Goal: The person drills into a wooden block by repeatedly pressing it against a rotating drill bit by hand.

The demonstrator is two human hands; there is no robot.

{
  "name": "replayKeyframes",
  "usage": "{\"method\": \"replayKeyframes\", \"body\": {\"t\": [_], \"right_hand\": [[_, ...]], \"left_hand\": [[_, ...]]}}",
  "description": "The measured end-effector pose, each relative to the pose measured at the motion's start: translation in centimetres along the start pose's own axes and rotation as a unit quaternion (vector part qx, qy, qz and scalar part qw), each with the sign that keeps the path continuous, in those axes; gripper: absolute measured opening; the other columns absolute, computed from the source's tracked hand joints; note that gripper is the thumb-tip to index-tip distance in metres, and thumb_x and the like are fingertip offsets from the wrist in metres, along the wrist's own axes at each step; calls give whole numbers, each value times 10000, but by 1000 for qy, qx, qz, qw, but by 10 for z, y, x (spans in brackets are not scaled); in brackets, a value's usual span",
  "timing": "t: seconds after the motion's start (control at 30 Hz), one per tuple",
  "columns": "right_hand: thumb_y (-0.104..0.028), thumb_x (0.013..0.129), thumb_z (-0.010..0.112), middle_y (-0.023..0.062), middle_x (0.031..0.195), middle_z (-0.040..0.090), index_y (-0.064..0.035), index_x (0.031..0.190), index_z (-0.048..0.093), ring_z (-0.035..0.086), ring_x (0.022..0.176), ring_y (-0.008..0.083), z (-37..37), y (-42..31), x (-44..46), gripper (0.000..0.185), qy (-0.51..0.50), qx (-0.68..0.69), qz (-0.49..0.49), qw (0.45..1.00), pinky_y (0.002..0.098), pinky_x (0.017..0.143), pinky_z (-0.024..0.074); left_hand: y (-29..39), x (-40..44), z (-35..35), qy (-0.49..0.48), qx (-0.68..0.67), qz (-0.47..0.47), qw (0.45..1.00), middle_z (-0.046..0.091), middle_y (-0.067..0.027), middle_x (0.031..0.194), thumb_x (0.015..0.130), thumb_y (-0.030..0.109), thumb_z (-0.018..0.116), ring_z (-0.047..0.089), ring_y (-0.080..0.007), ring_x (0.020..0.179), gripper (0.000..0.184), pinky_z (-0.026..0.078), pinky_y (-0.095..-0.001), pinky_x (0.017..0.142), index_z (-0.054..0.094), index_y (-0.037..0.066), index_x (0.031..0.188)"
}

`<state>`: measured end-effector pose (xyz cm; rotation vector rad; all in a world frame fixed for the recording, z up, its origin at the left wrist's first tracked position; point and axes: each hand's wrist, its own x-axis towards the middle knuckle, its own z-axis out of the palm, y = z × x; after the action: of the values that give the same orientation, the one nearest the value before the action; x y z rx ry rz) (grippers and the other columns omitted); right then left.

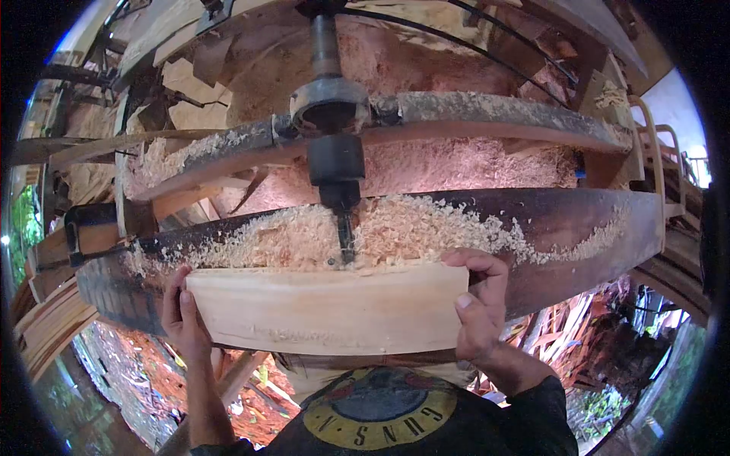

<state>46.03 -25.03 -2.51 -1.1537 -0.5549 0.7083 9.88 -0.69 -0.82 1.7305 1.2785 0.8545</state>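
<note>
A pale wooden board (327, 310) lies flat on a dark work table (585, 228), its long far edge beside a vertical drill chuck (336, 158). The bit (346, 234) points down into wood shavings at that edge; whether it touches the board is hard to tell. My left hand (185, 315) grips the board's left end, thumb on the near side. Around the right end, my right hand (480, 304) is closed, fingers at the far corner and thumb on the end face.
Curly shavings (426, 228) are heaped behind the board. A beam (502, 114) crosses behind the chuck. Stacked planks (57, 327) are at the left, and a pale frame (655, 167) stands at the right. Wood scraps (555, 323) lie below the table.
</note>
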Motion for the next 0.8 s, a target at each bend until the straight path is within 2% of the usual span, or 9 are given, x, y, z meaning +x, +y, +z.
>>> {"method": "replayKeyframes", "body": {"t": [0.13, 0.2, 0.3, 0.47, 0.7, 0.8], "right_hand": [[-82, 899, 558, 199, 1304, 524, 5, 1309, 405, 503, 1205, 261, -2, 4, -9, 446, -41, -46, -17, 998, 459, 1095, 383], [-76, 904, 550, 190, 1306, 523, 15, 1318, 399, 506, 1200, 248, 5, 5, -11, 450, -31, -41, 7, 999, 448, 1090, 392], [-73, 909, 541, 182, 1309, 526, 25, 1332, 393, 511, 1191, 233, 14, -1, -7, 459, -19, -35, 48, 998, 431, 1083, 402], [-58, 914, 535, 194, 1336, 533, 19, 1353, 385, 516, 1208, 237, 11, -7, 9, 470, 3, 10, 68, 998, 436, 1098, 403], [-82, 941, 560, 197, 1338, 537, 0, 1329, 403, 515, 1242, 252, 4, -2, 4, 426, -13, -33, 39, 999, 448, 1108, 399], [-107, 964, 585, 193, 1335, 537, -7, 1327, 407, 514, 1242, 252, -6, -2, -4, 416, -22, -65, 27, 997, 451, 1113, 394]], "left_hand": [[2, -5, -5, 10, 2, -33, 999, 634, -155, 1381, 1069, 160, 570, 581, -230, 1275, 377, 435, -371, 1118, 599, -50, 1381], [-3, -4, -19, 17, -8, -59, 998, 633, -145, 1381, 1071, 170, 572, 584, -222, 1264, 374, 443, -367, 1107, 604, -50, 1372], [-5, -7, -17, 34, 25, -29, 999, 632, -134, 1375, 1069, 172, 576, 587, -212, 1245, 362, 453, -362, 1091, 617, -43, 1358], [-6, -13, -6, 57, -26, -41, 997, 637, -128, 1358, 1065, 165, 577, 582, -221, 1244, 359, 443, -371, 1100, 618, -30, 1363], [4, -17, 0, 60, -17, -60, 996, 627, -143, 1374, 1058, 132, 566, 578, -233, 1256, 361, 432, -383, 1115, 609, -43, 1370], [-6, -17, -4, 25, 2, -17, 1000, 626, -147, 1385, 1060, 130, 562, 577, -231, 1265, 361, 428, -377, 1119, 604, -41, 1375]]}}
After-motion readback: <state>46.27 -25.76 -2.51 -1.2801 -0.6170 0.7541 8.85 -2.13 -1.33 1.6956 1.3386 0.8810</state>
